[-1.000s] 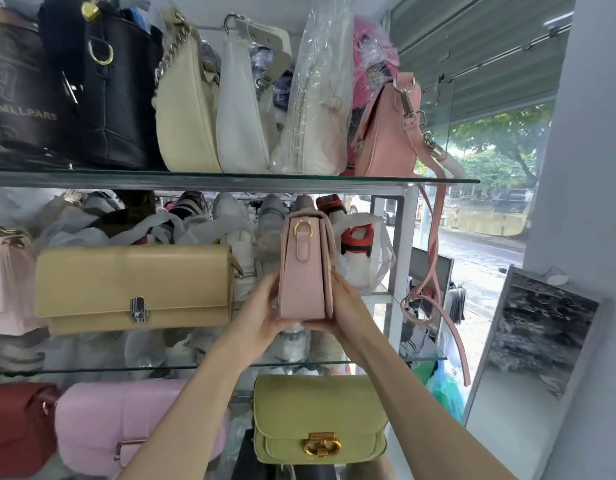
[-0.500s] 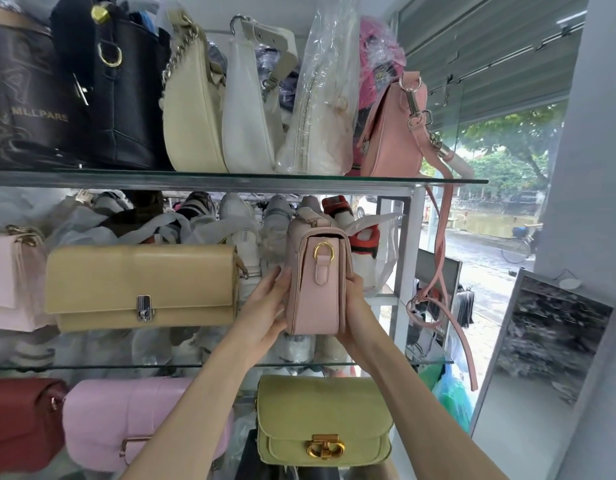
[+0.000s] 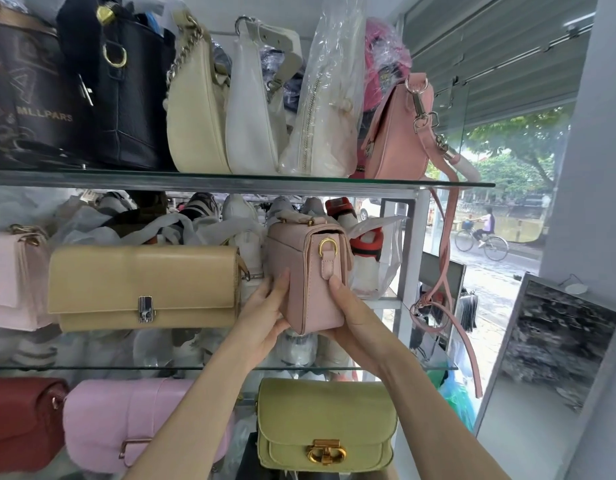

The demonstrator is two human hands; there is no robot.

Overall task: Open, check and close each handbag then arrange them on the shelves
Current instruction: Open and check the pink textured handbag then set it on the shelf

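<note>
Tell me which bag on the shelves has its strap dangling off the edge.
The salmon-pink bag at the right end of the top shelf. Its strap hangs below the glass; no other bag's strap does.

dusty-pink handbag [image 3: 308, 282], tan clutch [image 3: 144, 287], lime-green bag [image 3: 325, 424]

Lettering: "MLLPARS" stood in pale gold capitals on the front of the dark brown bag [image 3: 26, 98] at the left end of the top glass shelf [image 3: 230, 180].
Pattern: faint emblem-like marks covered the same bag around the word, too blurred to be read.
Other bags: their clasps and fronts showed no letters or numbers that could be read.
Street side: nothing legible appeared through the window [image 3: 500, 202].
</note>
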